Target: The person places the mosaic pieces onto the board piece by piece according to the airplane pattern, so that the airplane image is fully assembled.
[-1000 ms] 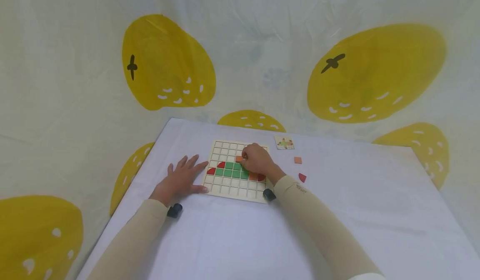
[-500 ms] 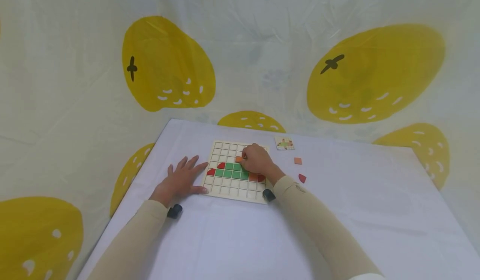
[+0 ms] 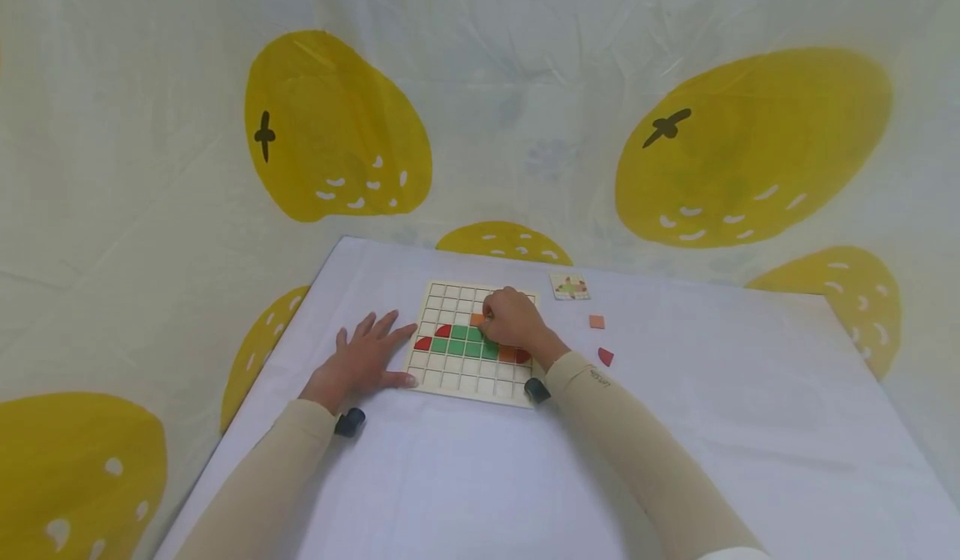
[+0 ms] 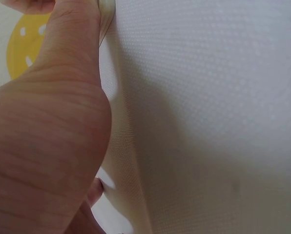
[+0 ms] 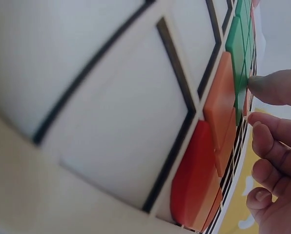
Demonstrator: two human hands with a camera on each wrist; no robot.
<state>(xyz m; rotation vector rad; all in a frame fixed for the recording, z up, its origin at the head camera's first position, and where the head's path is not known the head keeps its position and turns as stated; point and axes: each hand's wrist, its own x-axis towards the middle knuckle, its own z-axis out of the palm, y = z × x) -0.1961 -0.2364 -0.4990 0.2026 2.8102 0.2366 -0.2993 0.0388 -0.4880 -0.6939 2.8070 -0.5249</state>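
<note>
In the head view, a square wooden grid board (image 3: 453, 382) lies on the table. My left hand (image 3: 360, 363) rests with fingers spread beside its left edge, the thumb reaching the near left corner. Over the right half of the board, my right hand (image 3: 516, 320) has thumb and index finger at a small orange square tile (image 3: 477, 320), pinching it just above the row of green tiles (image 3: 473, 348). In the right wrist view, the thumb (image 5: 270, 87) and index finger meet around that tile's edge; the other fingers are curled. A red rounded tile (image 5: 190, 173) and orange tiles (image 5: 219, 100) lie nearer the camera.
To the board's right on the white cloth lie a loose orange square tile (image 3: 596, 322) and a red quarter-round tile (image 3: 606, 357). A small pattern card (image 3: 570, 286) sits behind them. A cloth printed with yellow fruit (image 3: 337, 127) hangs behind the table.
</note>
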